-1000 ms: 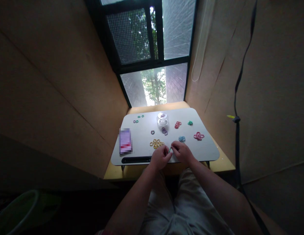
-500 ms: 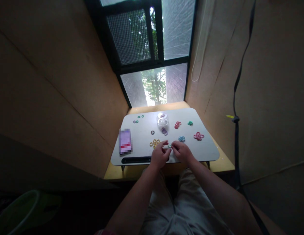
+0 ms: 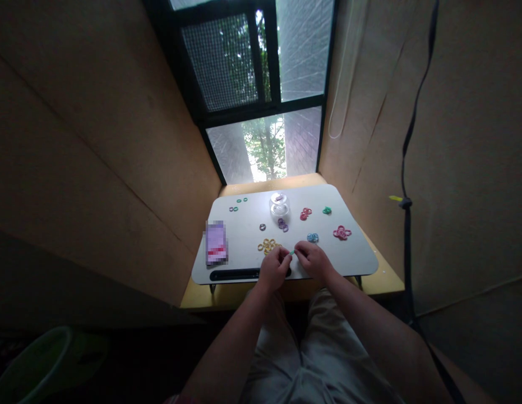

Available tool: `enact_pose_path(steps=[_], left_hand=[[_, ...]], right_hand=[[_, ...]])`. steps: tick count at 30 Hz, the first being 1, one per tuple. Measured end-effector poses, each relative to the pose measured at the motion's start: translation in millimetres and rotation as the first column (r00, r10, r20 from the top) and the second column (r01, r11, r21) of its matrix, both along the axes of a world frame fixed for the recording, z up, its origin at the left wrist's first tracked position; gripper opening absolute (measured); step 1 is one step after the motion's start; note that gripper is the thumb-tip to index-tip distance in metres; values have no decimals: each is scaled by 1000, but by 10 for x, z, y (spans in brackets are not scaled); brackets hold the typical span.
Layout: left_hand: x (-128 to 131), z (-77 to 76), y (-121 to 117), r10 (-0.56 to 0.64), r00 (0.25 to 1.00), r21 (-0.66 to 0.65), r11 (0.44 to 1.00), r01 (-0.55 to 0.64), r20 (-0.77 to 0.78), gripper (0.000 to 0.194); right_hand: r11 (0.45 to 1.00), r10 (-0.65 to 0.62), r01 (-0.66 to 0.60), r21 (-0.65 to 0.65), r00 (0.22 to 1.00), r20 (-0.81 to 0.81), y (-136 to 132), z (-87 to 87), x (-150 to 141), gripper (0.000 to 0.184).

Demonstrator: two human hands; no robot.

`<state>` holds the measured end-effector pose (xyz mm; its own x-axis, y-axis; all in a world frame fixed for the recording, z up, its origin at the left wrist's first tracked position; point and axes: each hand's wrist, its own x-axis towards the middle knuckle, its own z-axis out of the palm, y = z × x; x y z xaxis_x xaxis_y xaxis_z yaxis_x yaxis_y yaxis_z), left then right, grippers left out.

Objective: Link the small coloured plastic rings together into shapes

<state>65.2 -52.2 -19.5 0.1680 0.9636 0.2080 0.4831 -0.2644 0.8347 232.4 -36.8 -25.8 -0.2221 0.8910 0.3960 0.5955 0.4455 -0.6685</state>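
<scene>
Green ring (image 3: 291, 253), tiny, is pinched between the fingertips of the left hand (image 3: 274, 268) and right hand (image 3: 312, 260), both curled on it just above the near edge of the white lap table (image 3: 357, 258). Beyond the ring lie yellow rings (image 3: 268, 245), blue rings (image 3: 313, 237), then a clear jar (image 3: 280, 206); bare tabletop opens rightward.

No legible txt anywhere; purple-pink card (image 3: 216, 242) on lap table (image 3: 244, 224) pixelated, unreadable.
</scene>
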Motion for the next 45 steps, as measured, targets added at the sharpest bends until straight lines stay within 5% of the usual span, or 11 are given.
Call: enact_pose_path(steps=[8, 12, 16, 32, 45], left_hand=[[22, 17, -20, 56, 996, -28, 998, -54, 68, 15], [49, 18, 2, 76, 994, -2, 997, -77, 73, 33], [58, 40, 5, 84, 996, -11, 996, -83, 10, 18], [-45, 99, -30, -138, 990, -31, 990, 139, 30, 17], [-35, 73, -16, -173, 985, -84, 981, 173, 18, 27]], right_hand=[[1000, -1, 1, 15, 1000, -5, -7, -50, -3, 14], [1000, 14, -14, 18, 1000, 18, 0, -63, 1, 14], [1000, 23, -23, 5, 999, 26, -10, -24, 5, 15], [999, 23, -24, 35, 999, 25, -14, -47, -11, 12], [997, 71, -74, 30, 995, 70, -54, 12, -9, 11]])
